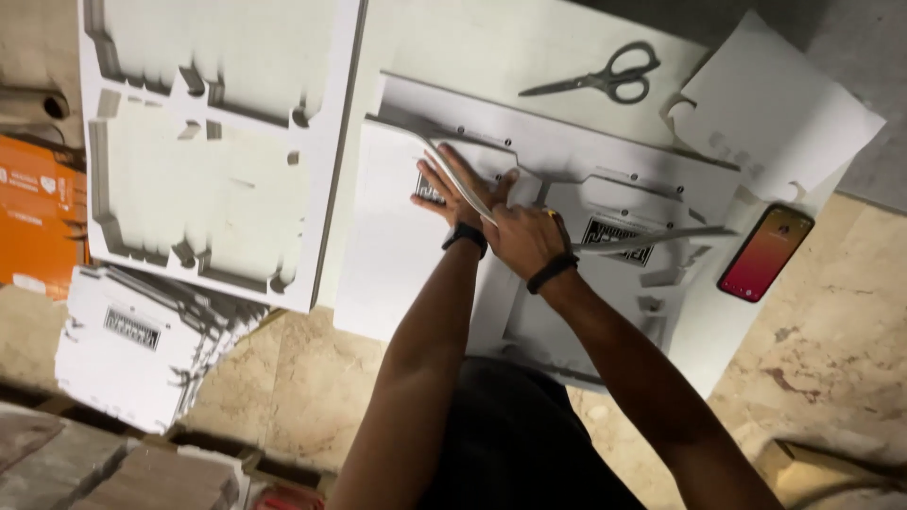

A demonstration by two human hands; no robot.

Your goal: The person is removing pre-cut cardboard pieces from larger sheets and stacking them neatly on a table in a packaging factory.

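Item: die-cut white cardboard sheet, lying flat on the stone floor, on top of a larger white sheet, near the middle of the spread.

Progress, as judged: the cut-out panel appears partly freed. A thin curved strip stands lifted off the sheet at its upper left, and another strip runs loose toward the right edge. The rest of the outline looks still attached. 1 stack of finished flat blanks lies at the floor's left side; 2 emptied waste frames lie above it.

Hands: left hand flat, fingers spread and pressed on the sheet beside the lifted strip. Right hand crosses over it, knuckles up; whether its fingers pinch anything cannot be told. Both arms extended, wristbands on each.

Nearby: scissors at the top, phone by the right edge.
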